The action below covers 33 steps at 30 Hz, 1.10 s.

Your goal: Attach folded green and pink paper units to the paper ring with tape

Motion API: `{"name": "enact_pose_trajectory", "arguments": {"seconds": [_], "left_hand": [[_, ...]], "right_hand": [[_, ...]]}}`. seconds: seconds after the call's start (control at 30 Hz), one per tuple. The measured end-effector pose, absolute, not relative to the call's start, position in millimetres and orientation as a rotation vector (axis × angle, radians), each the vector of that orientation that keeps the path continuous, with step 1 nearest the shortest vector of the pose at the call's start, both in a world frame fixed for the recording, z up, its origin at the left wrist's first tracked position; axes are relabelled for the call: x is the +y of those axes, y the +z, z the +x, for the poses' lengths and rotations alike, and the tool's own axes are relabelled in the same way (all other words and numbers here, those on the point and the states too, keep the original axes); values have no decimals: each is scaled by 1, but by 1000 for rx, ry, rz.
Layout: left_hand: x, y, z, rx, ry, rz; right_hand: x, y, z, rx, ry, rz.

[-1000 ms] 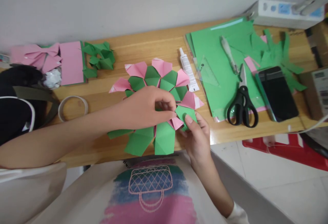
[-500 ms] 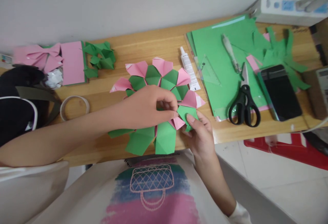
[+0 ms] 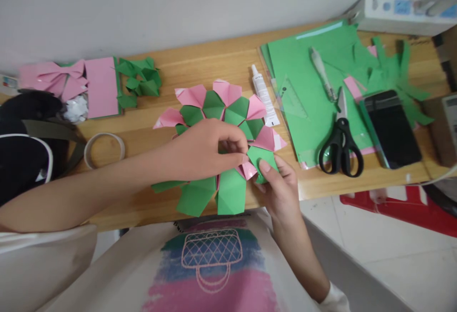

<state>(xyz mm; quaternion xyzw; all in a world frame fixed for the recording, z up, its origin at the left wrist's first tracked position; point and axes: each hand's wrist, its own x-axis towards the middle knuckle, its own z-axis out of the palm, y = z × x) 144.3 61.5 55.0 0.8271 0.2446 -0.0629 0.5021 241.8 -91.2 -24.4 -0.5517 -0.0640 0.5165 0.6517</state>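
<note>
A folded paper flower [image 3: 213, 105] of green and pink pieces lies on the wooden table in front of me. Reaching across it, my left hand [image 3: 210, 147] pinches the inner edge of a green folded paper piece [image 3: 257, 156] on the flower's right side, next to a pink fold [image 3: 247, 170]. My right hand [image 3: 282, 183] grips the same green piece from the outside, thumb pressed on top and fingers beneath. The flower's centre is hidden under my left hand. Green petals [image 3: 230, 193] stick out toward my body.
Right of the flower lie a glue tube [image 3: 263, 95], green paper sheets [image 3: 300, 64], a clear set square [image 3: 293, 100], a pen [image 3: 322, 74], scissors [image 3: 342, 145] and a phone [image 3: 392, 128]. On the left are a tape roll [image 3: 104, 151], pink paper [image 3: 102, 88] and green folded pieces [image 3: 143, 78].
My right thumb has shifted very slightly on the green paper piece, whose lower edge looks flatter under it. Both hands otherwise stay in place.
</note>
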Motion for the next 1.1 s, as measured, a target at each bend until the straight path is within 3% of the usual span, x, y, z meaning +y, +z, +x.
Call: {"name": "enact_pose_trajectory", "arguments": {"seconds": [1.1], "left_hand": [[72,52,139,480,-201,2007]], "right_hand": [[-96,-30,238,-203,1154,-1312]]}}
